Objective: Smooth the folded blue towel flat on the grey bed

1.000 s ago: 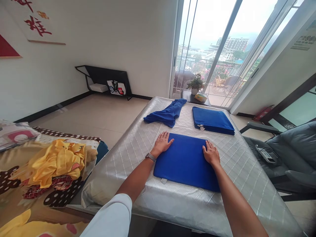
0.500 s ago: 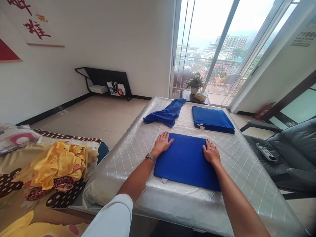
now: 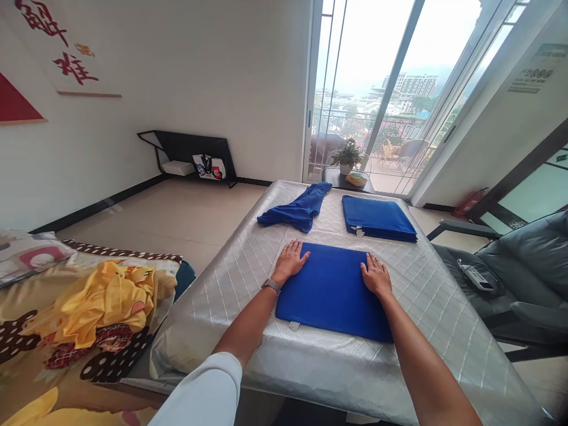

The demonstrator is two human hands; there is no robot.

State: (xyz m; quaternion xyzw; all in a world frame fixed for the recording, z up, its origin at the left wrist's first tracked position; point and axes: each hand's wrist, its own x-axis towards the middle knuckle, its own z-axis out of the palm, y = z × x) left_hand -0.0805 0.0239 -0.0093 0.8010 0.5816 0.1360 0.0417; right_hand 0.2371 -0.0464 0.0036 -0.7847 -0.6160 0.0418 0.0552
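Observation:
A flat blue cloth (image 3: 332,290), folded into a rectangle, lies near the front edge of the silver quilted cover (image 3: 231,284). A small white label sticks out at its near left edge. My left hand (image 3: 290,260) rests flat on the cloth's far left corner, fingers stretched out. On the far right corner lies my right hand (image 3: 376,274), also flat with fingers extended. Behind, a stack of folded blue cloths (image 3: 379,218) shows a white tag at its front. A crumpled blue cloth (image 3: 297,207) lies to the left of that stack.
At the left is a bed with yellow clothing (image 3: 106,302) on it. A dark armchair (image 3: 523,266) holding a white power strip (image 3: 475,276) stands on the right. Beyond the covered surface are a potted plant (image 3: 347,155) and a sliding glass door (image 3: 359,77).
My view has tilted up slightly, so the scene sits a little lower. Both hands stay flat on the folded cloth, which keeps its place.

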